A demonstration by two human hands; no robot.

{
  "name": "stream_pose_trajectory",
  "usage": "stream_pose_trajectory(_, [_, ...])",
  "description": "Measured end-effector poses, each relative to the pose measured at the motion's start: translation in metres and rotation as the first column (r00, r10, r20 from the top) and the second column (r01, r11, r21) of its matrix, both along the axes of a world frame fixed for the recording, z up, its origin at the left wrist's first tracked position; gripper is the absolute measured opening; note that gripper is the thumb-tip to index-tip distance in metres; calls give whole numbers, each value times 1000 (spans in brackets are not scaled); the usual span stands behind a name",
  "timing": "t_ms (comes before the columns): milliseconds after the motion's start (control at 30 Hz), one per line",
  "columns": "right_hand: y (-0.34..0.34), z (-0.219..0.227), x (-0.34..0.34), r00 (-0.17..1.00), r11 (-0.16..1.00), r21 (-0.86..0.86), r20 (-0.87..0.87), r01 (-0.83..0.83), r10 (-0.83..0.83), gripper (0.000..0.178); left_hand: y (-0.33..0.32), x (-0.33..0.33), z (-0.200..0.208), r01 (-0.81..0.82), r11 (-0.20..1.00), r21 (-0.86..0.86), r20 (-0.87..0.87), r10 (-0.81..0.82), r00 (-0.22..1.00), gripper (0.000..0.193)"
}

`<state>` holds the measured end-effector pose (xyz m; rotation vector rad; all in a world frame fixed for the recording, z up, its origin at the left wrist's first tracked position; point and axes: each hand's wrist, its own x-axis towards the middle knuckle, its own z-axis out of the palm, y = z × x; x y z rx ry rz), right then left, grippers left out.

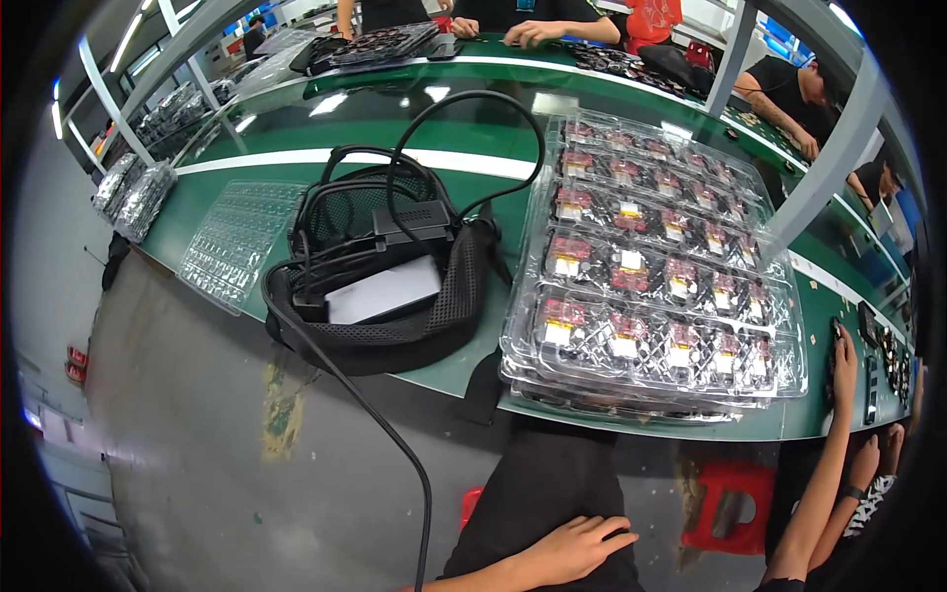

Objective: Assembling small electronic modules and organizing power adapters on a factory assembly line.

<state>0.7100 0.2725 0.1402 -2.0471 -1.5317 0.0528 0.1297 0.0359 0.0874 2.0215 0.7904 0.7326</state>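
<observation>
My left hand (582,548) lies on my dark-trousered thigh, its fingers loosely stretched out and holding nothing. At the far right, my right hand (844,363) rests over the green workbench (444,370). Its fingers are closed around a small dark thing (837,326), too small to make out. Between the hands, at the bench's near edge, is a stack of clear plastic trays (651,390). The top tray's pockets hold rows of small black-and-red parts (623,335) with white and yellow patches. Dark pieces (871,390) lie just beyond my right hand.
An open black mesh bag (395,340) left of the trays holds a white block (383,291) and a dark box (412,223); its black cable (395,449) hangs off the bench. An empty clear tray (237,242) lies farther left. Co-workers' hands (533,34) are across; others are right. A red stool (728,508) stands below.
</observation>
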Motion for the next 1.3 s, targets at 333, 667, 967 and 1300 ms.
stream_pose_trajectory(333, [23, -2, 27, 983, 983, -1, -35, -181, 181, 42, -12, 11, -32, 151, 988, -39, -71, -153, 986, 50])
stream_pose_trajectory(667, [62, -13, -62, 949, 948, 91, -52, -305, 310, 35, -7, 6, -26, 144, 989, -29, -23, -145, 989, 50])
stream_pose_trajectory(967, [89, 6, -135, 903, 905, 151, -112, -397, 415, 37, 16, -57, 29, -404, 860, 311, 218, 349, 911, 24])
stream_pose_trajectory(1300, [126, 36, -199, 860, 860, 135, -76, -492, 504, 37, 107, -166, 100, -597, 307, 741, -43, 909, 414, 51])
